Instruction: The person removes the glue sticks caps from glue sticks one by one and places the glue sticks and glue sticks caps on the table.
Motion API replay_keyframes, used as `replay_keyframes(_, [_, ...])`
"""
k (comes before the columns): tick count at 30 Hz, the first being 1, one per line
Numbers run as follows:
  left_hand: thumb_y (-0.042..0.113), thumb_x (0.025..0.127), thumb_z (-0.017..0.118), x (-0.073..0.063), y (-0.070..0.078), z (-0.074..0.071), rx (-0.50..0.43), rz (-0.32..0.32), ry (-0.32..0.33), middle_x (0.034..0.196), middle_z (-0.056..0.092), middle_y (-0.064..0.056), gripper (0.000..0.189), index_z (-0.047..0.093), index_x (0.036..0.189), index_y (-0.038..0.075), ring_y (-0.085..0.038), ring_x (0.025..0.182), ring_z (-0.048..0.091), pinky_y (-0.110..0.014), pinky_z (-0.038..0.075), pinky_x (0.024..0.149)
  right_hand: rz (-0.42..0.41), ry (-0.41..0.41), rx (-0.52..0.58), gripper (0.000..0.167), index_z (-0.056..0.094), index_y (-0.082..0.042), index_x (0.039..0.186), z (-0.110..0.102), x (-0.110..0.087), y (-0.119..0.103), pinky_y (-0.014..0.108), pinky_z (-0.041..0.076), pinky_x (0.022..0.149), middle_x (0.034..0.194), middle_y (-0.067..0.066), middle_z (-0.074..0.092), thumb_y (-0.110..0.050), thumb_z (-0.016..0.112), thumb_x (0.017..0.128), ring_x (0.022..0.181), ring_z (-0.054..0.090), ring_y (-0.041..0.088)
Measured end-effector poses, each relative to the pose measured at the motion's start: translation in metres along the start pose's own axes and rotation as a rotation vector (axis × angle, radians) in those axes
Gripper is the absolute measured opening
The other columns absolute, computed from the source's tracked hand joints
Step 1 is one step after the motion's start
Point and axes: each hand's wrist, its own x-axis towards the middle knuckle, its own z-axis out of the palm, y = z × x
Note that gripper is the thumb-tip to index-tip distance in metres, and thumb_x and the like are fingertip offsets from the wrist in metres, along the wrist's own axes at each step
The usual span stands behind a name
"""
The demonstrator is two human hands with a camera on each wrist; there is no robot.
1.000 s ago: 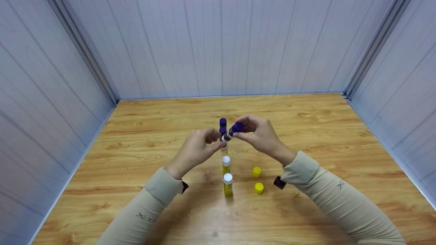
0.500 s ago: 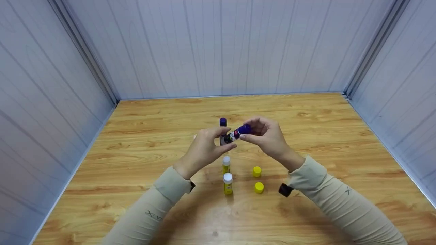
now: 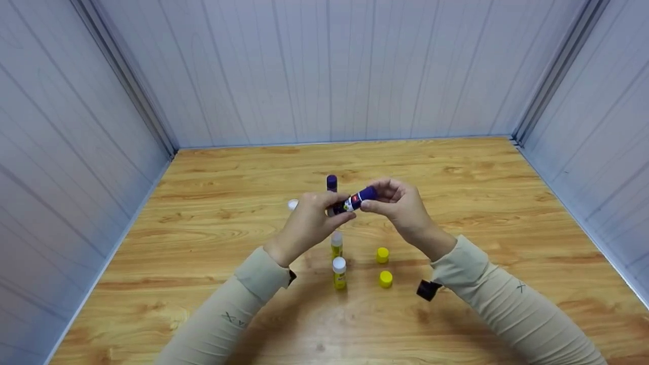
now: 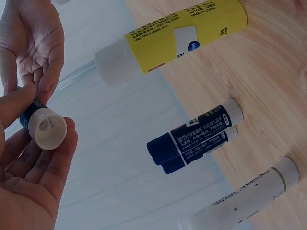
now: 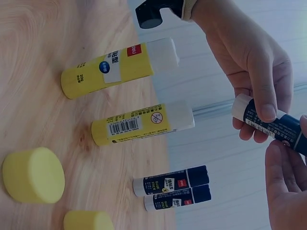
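Observation:
My left hand grips the lower part of a dark blue glue stick, held tilted above the table. Its hollow white base faces the camera in the left wrist view. My right hand pinches the purple-blue cap end between thumb and fingers. Behind the hands, two more dark blue glue sticks stand upright side by side, partly hidden in the head view. Nearer me, two yellow glue sticks with white tops stand in line.
Two loose yellow caps lie right of the yellow sticks. A white tube stands beyond my left hand, only its top showing in the head view. Ribbed pale walls border the wooden table at the back and sides.
Both hands have shifted slightly right with the glue stick, which has tipped flatter. My left fingers have come round its lower part. The white tube's top has come into view.

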Motion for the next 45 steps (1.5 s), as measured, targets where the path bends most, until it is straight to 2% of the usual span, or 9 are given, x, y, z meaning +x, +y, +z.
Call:
replay_keyframes(6, [0.011, 0.101, 0.079, -0.001, 0.002, -0.001, 0.002, -0.005, 0.011, 0.097, 0.080, -0.010, 0.022, 0.081, 0.120, 0.000, -0.016, 0.072, 0.066, -0.019, 0.050, 0.061, -0.026, 0.011, -0.040, 0.029, 0.070, -0.004, 0.115, 0.000, -0.002, 0.000, 0.029, 0.065, 0.092, 0.106, 0.003, 0.076, 0.012, 0.076, 0.092, 0.100, 0.074, 0.016])
replay_keyframes(10, [0.010, 0.101, 0.079, -0.001, 0.002, -0.002, 0.001, -0.011, 0.011, 0.097, 0.081, -0.011, 0.022, 0.081, 0.120, 0.001, -0.017, 0.071, 0.067, -0.019, 0.050, 0.060, -0.052, 0.034, -0.065, 0.027, 0.072, -0.002, 0.117, -0.001, -0.003, -0.001, 0.027, 0.063, 0.092, 0.109, 0.004, 0.075, 0.009, 0.077, 0.093, 0.101, 0.072, 0.017])
replay_keyframes(16, [0.011, 0.100, 0.080, 0.000, 0.001, -0.002, 0.004, -0.028, 0.011, 0.100, 0.082, -0.012, 0.024, 0.081, 0.121, 0.000, -0.017, 0.073, 0.070, -0.019, 0.053, 0.062, -0.069, 0.065, -0.033, 0.026, 0.073, 0.001, 0.118, 0.000, -0.003, 0.001, 0.029, 0.065, 0.091, 0.107, 0.005, 0.074, 0.011, 0.076, 0.093, 0.098, 0.072, 0.017])
replay_keyframes(24, [0.010, 0.100, 0.080, -0.001, 0.000, 0.000, 0.005, 0.012, 0.034, 0.097, 0.081, -0.011, 0.023, 0.081, 0.121, 0.000, -0.016, 0.070, 0.067, -0.019, 0.052, 0.061, -0.080, 0.092, 0.007, 0.024, 0.073, 0.003, 0.116, 0.008, -0.006, 0.004, 0.028, 0.065, 0.089, 0.104, 0.007, 0.074, 0.012, 0.076, 0.094, 0.096, 0.072, 0.017])
replay_keyframes(29, [0.010, 0.100, 0.080, -0.001, 0.000, -0.001, 0.012, 0.014, 0.029, 0.097, 0.081, -0.011, 0.024, 0.081, 0.121, 0.000, -0.015, 0.070, 0.067, -0.018, 0.052, 0.061, -0.096, 0.100, 0.002, 0.021, 0.074, 0.000, 0.113, 0.010, -0.007, 0.005, 0.028, 0.064, 0.088, 0.102, 0.006, 0.073, 0.011, 0.076, 0.095, 0.095, 0.070, 0.019])
replay_keyframes(33, [0.011, 0.101, 0.079, -0.004, -0.001, -0.004, 0.013, -0.006, 0.003, 0.099, 0.082, -0.012, 0.024, 0.081, 0.121, -0.001, -0.016, 0.074, 0.071, -0.022, 0.057, 0.063, -0.105, 0.112, 0.031, 0.023, 0.075, -0.005, 0.111, 0.004, -0.006, 0.000, 0.028, 0.064, 0.089, 0.102, 0.005, 0.074, 0.013, 0.072, 0.096, 0.094, 0.070, 0.017])
replay_keyframes(36, [0.011, 0.100, 0.080, -0.009, -0.006, -0.007, 0.026, -0.046, 0.002, 0.102, 0.082, -0.013, 0.024, 0.081, 0.120, -0.002, -0.013, 0.077, 0.072, -0.022, 0.058, 0.065, -0.145, 0.168, 0.084, 0.026, 0.076, -0.007, 0.109, -0.007, -0.004, -0.007, 0.028, 0.064, 0.087, 0.099, 0.006, 0.073, 0.015, 0.069, 0.097, 0.090, 0.070, 0.017])
replay_keyframes(40, [0.011, 0.099, 0.082, -0.015, -0.013, -0.012, 0.037, -0.079, 0.039, 0.102, 0.082, -0.012, 0.023, 0.081, 0.118, -0.002, -0.009, 0.073, 0.064, -0.020, 0.051, 0.062, -0.200, 0.221, 0.096, 0.026, 0.076, -0.006, 0.106, -0.019, -0.002, -0.015, 0.026, 0.064, 0.082, 0.096, 0.007, 0.072, 0.016, 0.068, 0.096, 0.086, 0.070, 0.018])
replay_keyframes(45, [0.013, 0.098, 0.082, -0.018, -0.016, -0.014, 0.037, -0.048, 0.055, 0.094, 0.080, -0.009, 0.022, 0.082, 0.116, 0.000, -0.008, 0.069, 0.055, -0.019, 0.043, 0.059, -0.231, 0.197, 0.040, 0.024, 0.076, -0.003, 0.106, -0.023, -0.001, -0.015, 0.027, 0.064, 0.081, 0.095, 0.006, 0.075, 0.016, 0.071, 0.094, 0.085, 0.072, 0.017])
